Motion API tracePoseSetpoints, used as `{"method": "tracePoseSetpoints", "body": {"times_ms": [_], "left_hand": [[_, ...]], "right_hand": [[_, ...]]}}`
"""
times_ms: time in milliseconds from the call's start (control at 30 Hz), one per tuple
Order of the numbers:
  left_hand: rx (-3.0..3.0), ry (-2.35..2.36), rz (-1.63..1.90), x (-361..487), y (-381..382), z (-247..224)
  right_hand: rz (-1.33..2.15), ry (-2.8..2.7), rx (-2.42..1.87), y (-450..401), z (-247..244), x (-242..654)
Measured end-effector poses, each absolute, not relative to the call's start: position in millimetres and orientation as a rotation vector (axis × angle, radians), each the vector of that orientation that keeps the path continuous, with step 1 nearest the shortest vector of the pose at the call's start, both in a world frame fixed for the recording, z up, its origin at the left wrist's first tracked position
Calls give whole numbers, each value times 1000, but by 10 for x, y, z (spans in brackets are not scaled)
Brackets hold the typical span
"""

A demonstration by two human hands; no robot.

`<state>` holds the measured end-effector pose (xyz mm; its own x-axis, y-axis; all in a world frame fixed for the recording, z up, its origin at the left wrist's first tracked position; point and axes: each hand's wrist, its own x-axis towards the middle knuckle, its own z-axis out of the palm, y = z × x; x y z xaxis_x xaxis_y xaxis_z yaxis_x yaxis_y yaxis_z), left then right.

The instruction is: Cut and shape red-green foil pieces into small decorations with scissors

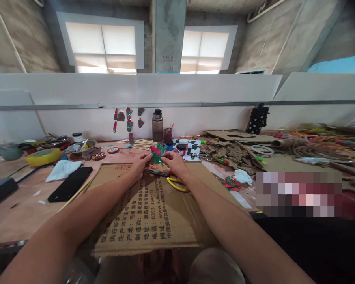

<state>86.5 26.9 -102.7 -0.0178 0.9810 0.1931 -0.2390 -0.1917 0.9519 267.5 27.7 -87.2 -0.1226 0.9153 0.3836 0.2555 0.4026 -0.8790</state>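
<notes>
- From the head cam: red-and-green cutout (157,154) is up over the cardboard's (183,221) far edge, left hand (141,165) and right hand (175,162) each pinching a side, probably keeping it flat
- Scissors (162,173) over the cardboard too, prob for easy reach
- Forearms stretch across the cardboard, angled inward

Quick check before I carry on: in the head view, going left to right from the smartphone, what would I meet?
Black smartphone → round red-rimmed container → left hand → red-and-green piece → right hand → crumpled white wad.
</notes>
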Motion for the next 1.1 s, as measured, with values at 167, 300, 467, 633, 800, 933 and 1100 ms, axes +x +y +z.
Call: {"method": "tracePoseSetpoints", "body": {"times_ms": [167,300,467,633,800,933,1100], "left_hand": [[1171,919,1459,855,272,-1032],[1186,914,1470,862,279,-1041],[1211,933,1479,880,282,-1052],[1251,974,1520,866,315,-1085],[1247,1070,1591,819,366,-1118],[1245,1169,1652,781,388,-1134],[1287,1285,1650,743,402,-1115]], "right_hand": [[785,-1619,-1067,309,-895,2675],[764,-1632,-1079,319,-904,2679],[734,-1671,-1100,294,-881,2676],[683,-1721,-1125,265,-864,2682],[622,-1749,-1157,264,-888,2683],[584,-1763,-1183,272,-908,2680],[549,-1793,-1193,270,-920,2676]]}}
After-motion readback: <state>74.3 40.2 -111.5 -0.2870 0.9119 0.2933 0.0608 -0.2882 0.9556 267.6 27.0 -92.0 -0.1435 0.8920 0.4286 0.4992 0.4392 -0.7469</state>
